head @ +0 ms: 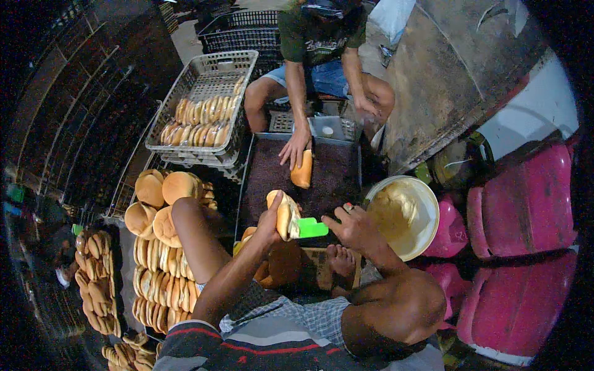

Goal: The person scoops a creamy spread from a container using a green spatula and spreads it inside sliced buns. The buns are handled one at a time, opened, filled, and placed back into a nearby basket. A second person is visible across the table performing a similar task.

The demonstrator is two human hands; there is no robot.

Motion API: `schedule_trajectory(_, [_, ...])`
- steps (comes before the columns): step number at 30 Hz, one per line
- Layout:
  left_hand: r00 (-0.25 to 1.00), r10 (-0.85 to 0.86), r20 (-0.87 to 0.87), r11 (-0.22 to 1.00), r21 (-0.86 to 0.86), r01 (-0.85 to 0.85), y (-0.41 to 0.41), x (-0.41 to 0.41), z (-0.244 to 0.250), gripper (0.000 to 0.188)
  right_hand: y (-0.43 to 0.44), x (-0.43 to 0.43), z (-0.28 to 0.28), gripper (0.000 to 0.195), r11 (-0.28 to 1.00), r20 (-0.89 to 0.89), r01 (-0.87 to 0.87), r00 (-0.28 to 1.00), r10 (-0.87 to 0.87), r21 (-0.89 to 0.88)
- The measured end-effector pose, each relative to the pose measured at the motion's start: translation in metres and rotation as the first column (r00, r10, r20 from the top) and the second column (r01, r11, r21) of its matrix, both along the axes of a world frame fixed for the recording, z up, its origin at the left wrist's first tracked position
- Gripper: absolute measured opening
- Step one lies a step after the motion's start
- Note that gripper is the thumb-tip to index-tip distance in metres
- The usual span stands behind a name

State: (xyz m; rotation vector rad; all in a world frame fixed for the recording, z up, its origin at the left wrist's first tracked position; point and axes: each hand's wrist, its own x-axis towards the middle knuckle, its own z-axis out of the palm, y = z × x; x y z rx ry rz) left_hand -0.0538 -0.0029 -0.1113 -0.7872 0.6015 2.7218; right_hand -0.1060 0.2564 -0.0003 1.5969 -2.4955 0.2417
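Observation:
My left hand (269, 221) grips a split bread roll (284, 215) with pale cream showing along its cut side. A bright green plastic spreader (312, 227) touches the roll's open edge, and my right hand (351, 227) holds it from the right. Close to my right hand stands a round white tub (435, 218) of yellowish cream (394, 215). Beyond the roll lies a rectangular metal tray (359, 162) filled with dark brown crumbly topping (269, 162). Across it, another person's hand (297, 146) presses on a second roll (301, 171).
At the left, a grey plastic crate (155, 143) holds wrapped rolls. Round buns (178, 187) and rows of filled rolls (162, 278) lie beside my left knee. Pink plastic containers (524, 208) stand at the right, below a worn slanting board (445, 83). The other person sits opposite.

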Motion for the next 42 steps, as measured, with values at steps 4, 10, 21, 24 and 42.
schedule_trajectory(4, [0.998,0.053,-0.032,0.999,-0.004,-0.054,-0.007,-0.003,-0.019,0.055,0.016,0.005,-0.019,0.032,0.996,0.093,0.078,0.993,-0.075,-0.031])
schedule_trajectory(10, [0.987,-0.151,-0.056,0.962,-0.236,0.134,-0.003,-0.014,0.011,0.049,0.068,0.021,-0.013,0.040,0.823,0.518,0.550,0.749,-0.413,-0.139])
schedule_trajectory(21, [0.943,-0.333,-0.002,-0.169,-0.984,-0.062,-0.020,-0.055,-0.108,0.064,0.124,0.057,-0.079,0.028,0.617,0.699,0.715,0.623,-0.351,-0.328])
schedule_trajectory(24, [0.900,-0.354,0.256,-0.904,-0.342,-0.258,0.011,-0.052,-0.137,0.053,0.127,0.062,-0.089,0.032,0.611,0.742,0.718,0.600,-0.299,-0.334])
schedule_trajectory(42, [0.366,-0.681,0.634,-0.710,-0.693,-0.123,0.031,-0.030,-0.028,0.066,0.233,0.000,-0.076,0.030,0.494,0.578,0.867,0.436,-0.690,-0.064])
